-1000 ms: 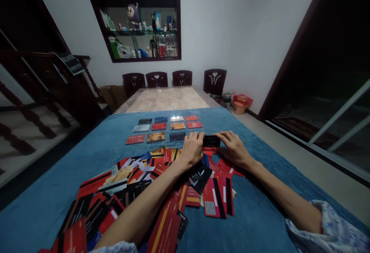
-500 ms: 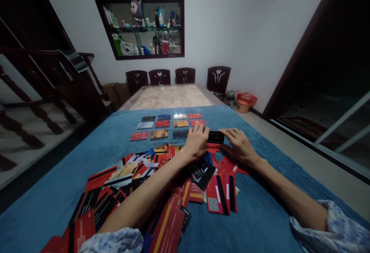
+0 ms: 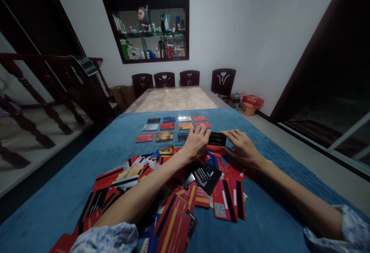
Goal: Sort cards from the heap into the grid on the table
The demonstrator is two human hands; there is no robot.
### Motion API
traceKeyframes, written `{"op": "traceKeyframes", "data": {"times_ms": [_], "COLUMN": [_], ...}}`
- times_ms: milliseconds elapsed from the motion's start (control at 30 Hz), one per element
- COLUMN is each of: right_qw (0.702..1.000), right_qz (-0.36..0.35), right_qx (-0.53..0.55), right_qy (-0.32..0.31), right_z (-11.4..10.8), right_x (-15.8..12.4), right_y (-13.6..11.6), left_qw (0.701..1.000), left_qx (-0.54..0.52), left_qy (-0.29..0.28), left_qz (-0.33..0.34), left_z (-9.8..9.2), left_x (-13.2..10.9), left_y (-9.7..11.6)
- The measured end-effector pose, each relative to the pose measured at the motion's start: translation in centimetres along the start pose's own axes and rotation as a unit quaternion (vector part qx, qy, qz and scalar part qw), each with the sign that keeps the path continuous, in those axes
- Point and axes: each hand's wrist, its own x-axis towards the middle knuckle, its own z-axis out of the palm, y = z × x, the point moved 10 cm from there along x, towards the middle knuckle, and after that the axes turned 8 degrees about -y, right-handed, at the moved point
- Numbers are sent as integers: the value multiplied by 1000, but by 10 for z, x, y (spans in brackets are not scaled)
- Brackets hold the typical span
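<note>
A black card (image 3: pixel 217 139) lies on the blue cloth (image 3: pixel 86 156), held between both my hands at its two ends. My left hand (image 3: pixel 196 143) pinches its left end with curled fingers. My right hand (image 3: pixel 241 147) presses its fingertips on the right end. The card sits at the right of the nearest row of a neat grid of cards (image 3: pixel 173 127), three rows deep. A big loose pile of red, black and blue cards (image 3: pixel 173 191) spreads under my forearms.
The blue cloth covers the near half of a long table; bare marble top (image 3: pixel 176 99) lies beyond. Several dark chairs (image 3: pixel 187 77) stand at the far end. A stair railing (image 3: pixel 43 87) is at left, a red basin (image 3: pixel 251 103) on the floor at right.
Both hands with the black card have stayed almost in place; the left fingers shifted slightly along the card's left end. The camera has tilted a little.
</note>
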Motion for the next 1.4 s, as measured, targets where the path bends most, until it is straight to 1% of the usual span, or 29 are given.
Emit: {"op": "traceKeyframes", "data": {"times_ms": [133,233,400,467,633,767,1133,1400], "right_qw": [999,998,996,995,993,989,976,972], "right_qz": [-15,-21,-13,-9,-1,-4,-13,-38], "right_qx": [-21,-29,-20,-17,-11,-12,7,28], "right_qy": [-23,-45,-86,-99,-120,-150,-217,-230], "right_z": [6,10,17,19,26,35,54,68], "right_x": [10,18,36,43,61,73,108,130], "right_y": [-4,-7,-14,-18,-28,-35,-56,-70], "left_qw": [1000,1000,996,995,993,992,986,982], "left_qx": [6,1,-24,-31,-42,-41,-57,-44], "left_qy": [-12,-25,-75,-86,-81,-87,-118,-128], "left_qz": [3,-8,-36,-49,-77,-84,-105,-128], "left_z": [5,7,10,10,14,18,15,22], "left_x": [-5,-9,-14,-16,-25,-33,-51,-62], "left_y": [-7,-15,-32,-40,-59,-72,-102,-127]}}
